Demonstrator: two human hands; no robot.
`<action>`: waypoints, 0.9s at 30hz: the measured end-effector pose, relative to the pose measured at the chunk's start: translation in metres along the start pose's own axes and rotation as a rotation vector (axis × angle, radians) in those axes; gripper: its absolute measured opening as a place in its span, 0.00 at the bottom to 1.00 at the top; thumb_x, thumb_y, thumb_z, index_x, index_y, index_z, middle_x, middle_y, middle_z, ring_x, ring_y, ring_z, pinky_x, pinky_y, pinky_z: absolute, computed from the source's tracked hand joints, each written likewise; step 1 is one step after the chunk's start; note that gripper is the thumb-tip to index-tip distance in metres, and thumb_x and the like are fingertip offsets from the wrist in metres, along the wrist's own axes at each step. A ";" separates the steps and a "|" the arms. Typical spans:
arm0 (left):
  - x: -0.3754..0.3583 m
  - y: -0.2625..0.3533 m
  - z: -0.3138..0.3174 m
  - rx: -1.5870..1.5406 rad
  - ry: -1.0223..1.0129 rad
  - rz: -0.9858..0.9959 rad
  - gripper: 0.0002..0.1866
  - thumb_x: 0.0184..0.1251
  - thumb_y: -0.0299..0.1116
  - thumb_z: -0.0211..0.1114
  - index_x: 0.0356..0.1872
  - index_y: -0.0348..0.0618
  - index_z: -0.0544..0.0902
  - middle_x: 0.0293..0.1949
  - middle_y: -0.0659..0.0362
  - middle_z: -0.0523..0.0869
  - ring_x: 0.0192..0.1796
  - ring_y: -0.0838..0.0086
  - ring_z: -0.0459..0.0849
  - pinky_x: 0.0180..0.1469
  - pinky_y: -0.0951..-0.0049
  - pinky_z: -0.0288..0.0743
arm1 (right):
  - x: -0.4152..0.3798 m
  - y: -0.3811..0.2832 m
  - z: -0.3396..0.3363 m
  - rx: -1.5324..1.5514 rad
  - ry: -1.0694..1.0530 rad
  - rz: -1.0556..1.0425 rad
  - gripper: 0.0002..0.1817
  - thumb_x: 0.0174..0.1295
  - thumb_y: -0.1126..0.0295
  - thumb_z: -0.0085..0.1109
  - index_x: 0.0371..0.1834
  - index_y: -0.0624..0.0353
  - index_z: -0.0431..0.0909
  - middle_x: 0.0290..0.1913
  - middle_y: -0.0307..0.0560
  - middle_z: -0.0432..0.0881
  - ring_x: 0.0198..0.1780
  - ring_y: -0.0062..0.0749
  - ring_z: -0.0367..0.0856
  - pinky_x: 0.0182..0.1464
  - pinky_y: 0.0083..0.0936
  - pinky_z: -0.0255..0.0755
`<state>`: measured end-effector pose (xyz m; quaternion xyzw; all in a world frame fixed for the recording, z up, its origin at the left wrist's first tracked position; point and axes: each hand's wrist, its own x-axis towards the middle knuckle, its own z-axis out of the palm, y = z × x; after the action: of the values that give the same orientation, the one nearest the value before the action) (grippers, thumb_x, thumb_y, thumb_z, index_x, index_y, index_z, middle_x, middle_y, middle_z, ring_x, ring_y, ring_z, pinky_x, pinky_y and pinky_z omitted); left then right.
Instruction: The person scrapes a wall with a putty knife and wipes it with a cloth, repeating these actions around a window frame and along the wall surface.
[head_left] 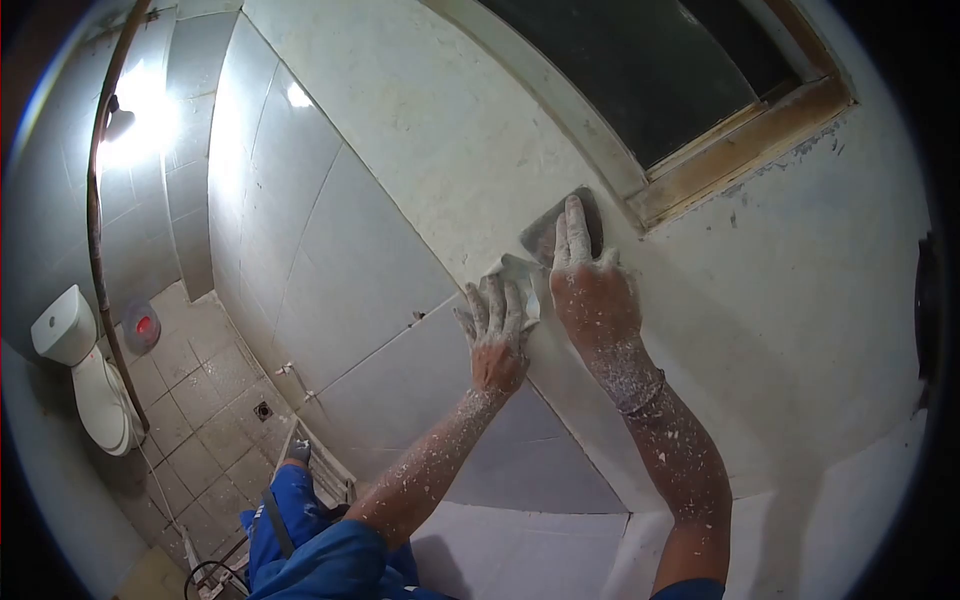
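My right hand (592,290), coated in white dust, presses a flat dark-grey plate-like tool (545,235) against the plastered wall (440,130), two fingers stretched along it. Just left of it, my left hand (495,325) lies with fingers spread over a pale, crumpled sheet-like piece (515,272) at the wall, near the upper edge of the grey tiles (380,290). Whether the left fingers grip that piece is hard to see. White specks cover both forearms.
A window frame (740,155) is above right of my hands. Down at the left are a white toilet (100,400), a floor drain (263,411), a wall tap (290,372) and a brown vertical pole (95,220). A bright lamp (120,120) glows behind the pole.
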<state>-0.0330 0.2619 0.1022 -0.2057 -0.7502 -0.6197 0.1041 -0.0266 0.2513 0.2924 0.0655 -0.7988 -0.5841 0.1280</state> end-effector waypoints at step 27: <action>0.010 0.001 0.002 -0.041 0.073 -0.020 0.31 0.73 0.42 0.44 0.72 0.42 0.49 0.74 0.45 0.40 0.74 0.43 0.32 0.68 0.34 0.27 | -0.004 0.011 0.017 0.267 0.079 0.140 0.27 0.52 0.74 0.53 0.60 0.62 0.71 0.69 0.39 0.64 0.31 0.39 0.83 0.34 0.28 0.81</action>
<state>-0.0417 0.2662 0.1068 -0.1775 -0.7352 -0.6430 0.1206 -0.0272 0.2712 0.2978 0.0489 -0.8662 -0.4595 0.1900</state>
